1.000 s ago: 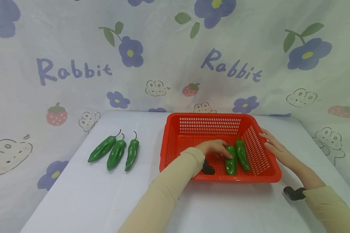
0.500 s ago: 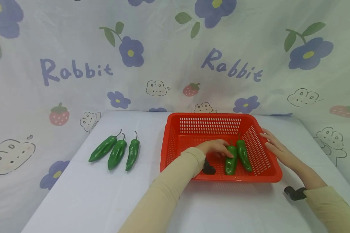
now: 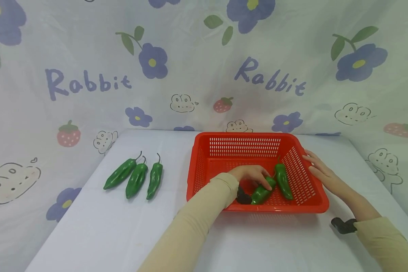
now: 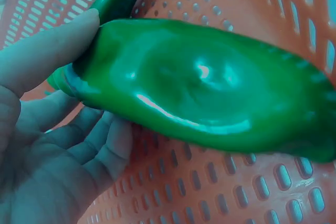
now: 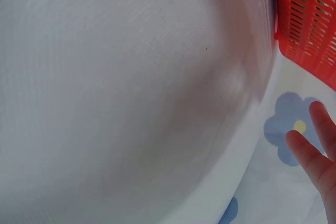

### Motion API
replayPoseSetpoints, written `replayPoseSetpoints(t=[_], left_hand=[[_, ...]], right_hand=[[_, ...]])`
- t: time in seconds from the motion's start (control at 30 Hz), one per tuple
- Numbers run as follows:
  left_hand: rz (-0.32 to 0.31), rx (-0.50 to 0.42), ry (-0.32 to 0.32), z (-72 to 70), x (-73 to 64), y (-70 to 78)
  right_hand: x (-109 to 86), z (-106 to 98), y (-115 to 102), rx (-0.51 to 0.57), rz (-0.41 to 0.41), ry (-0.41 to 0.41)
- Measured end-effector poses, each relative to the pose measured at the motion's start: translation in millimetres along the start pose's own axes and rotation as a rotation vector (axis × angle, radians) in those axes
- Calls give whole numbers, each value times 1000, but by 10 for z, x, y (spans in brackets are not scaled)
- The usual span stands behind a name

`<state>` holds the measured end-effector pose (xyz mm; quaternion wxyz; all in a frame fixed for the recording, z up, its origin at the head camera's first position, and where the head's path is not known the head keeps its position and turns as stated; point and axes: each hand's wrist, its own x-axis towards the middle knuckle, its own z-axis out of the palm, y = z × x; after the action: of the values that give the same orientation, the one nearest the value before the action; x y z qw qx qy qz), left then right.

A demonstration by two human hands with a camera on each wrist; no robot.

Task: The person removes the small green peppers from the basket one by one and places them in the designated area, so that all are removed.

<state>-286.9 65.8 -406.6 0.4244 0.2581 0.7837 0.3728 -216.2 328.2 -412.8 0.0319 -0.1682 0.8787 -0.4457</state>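
Inside the red plastic basket [image 3: 244,208], my left hand [image 3: 253,174] pinches a glossy green pepper [image 3: 262,192] near its stem end. In the left wrist view the thumb lies on top of that pepper [image 4: 199,85], with the other fingers curled beneath it, over the slotted basket floor. A second green pepper [image 3: 283,182] lies along the basket's right wall, just right of the held one. My right hand [image 3: 323,174] rests at the outside of the basket's right rim, fingers extended. Only two fingertips [image 5: 310,156] of it show in the right wrist view.
Three more green peppers lie side by side on the white table [image 3: 122,234] to the left: a left one [image 3: 120,173], a middle one [image 3: 136,180] and a right one [image 3: 154,180]. Behind the table hangs a printed curtain [image 3: 190,49] with flowers and rabbits.
The pepper under my left hand has turned, its lower tip swinging left toward the wrist. My right hand, the basket and the other peppers stay put.
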Motion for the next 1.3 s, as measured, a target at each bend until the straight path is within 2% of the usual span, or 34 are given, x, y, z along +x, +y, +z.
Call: replayPoseSetpoints(t=[0.2, 0.47, 0.67, 0.93, 1.3], left_hand=[[-4, 10, -18, -8, -3, 4], [-3, -29, -14, -28, -45, 49], [1, -90, -29, -61, -87, 66], [26, -157, -21, -160, -158, 80], [56, -196, 14, -327, -318, 153]], right_hand=[[8, 2, -7, 3, 14, -2], [8, 1, -1, -6, 1, 1], [10, 6, 1, -3, 5, 2], [2, 6, 13, -1, -3, 2], [3, 7, 16, 5, 0, -1]])
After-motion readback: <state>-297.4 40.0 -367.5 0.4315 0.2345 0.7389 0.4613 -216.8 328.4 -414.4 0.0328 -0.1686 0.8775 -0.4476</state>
